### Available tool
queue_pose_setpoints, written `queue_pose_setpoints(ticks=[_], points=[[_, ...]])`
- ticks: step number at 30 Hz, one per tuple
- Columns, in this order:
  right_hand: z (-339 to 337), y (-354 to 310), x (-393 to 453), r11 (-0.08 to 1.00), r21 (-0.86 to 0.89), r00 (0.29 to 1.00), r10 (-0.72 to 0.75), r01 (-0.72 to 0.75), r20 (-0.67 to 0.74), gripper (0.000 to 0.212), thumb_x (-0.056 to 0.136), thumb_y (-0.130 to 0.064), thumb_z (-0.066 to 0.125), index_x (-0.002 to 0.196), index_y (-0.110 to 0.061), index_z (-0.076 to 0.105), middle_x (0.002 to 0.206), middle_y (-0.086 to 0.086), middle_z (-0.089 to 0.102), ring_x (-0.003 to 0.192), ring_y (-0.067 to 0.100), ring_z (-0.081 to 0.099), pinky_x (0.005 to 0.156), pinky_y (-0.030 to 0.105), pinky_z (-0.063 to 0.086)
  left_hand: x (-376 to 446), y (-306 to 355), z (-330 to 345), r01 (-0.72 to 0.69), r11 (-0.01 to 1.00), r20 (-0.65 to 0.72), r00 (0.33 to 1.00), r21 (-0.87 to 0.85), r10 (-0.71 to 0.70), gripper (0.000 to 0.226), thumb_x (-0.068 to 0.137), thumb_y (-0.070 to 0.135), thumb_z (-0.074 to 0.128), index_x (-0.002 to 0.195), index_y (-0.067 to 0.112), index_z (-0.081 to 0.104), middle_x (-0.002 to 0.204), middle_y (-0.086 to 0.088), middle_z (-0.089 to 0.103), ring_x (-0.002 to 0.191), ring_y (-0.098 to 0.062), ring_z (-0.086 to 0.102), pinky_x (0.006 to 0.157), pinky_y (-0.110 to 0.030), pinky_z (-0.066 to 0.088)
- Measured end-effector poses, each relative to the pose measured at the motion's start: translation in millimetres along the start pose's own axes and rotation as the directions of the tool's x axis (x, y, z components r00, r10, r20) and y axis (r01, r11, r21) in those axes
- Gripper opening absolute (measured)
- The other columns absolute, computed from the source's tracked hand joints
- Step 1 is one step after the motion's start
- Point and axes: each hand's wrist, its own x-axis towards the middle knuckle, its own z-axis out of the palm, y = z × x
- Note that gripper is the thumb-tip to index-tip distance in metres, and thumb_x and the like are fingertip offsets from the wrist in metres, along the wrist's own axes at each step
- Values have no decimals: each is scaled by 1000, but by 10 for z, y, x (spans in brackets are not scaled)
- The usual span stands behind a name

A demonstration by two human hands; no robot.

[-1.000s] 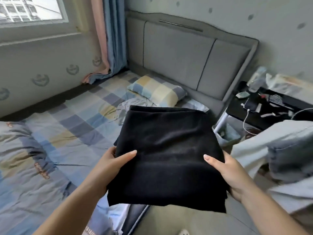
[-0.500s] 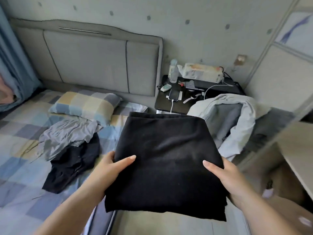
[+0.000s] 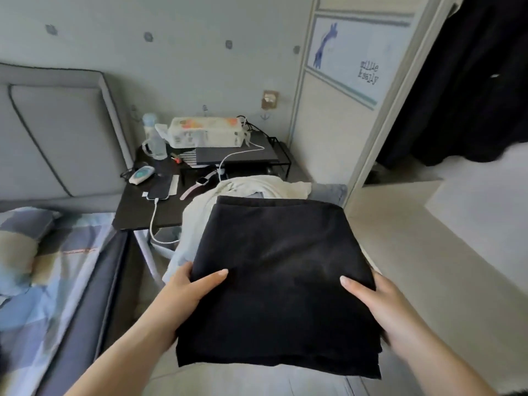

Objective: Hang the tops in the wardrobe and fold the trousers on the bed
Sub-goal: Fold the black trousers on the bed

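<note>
- The wardrobe door (image 3: 351, 81) at upper right is showing a blue drawing and small writing that seems to read "millie & sally"; it is too blurred to confirm.
- The left hand (image 3: 185, 292) and right hand (image 3: 380, 304) are gripping the folded black trousers (image 3: 280, 281) at centre frame, thumbs on top, fingers hidden underneath.
- Dark clothes (image 3: 468, 81) are hanging in the open wardrobe, cut off at the frame's right edge.
- The bed (image 3: 43, 267) is lying at lower left, partly cropped.
- The pack (image 3: 205, 132) on the bedside table (image 3: 137, 212) is carrying print too small to read.

Left hand (image 3: 187, 288) and right hand (image 3: 380, 298) outstretched, thumbs on top, gripping opposite edges
</note>
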Motion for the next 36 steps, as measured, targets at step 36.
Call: queue_pose_setpoints(ticks=[36], points=[[-2968,2374,2299,717,684,475,651,-131,-592,35,89,-14,63,123,-10,58,110,8,69,99,26,65,91,43,51,4579,-1017,5545,-252,644,636,606,723,-477,46,90,15,64,130,0,48,122,-19,59,111,-37,58,96,-48,46]])
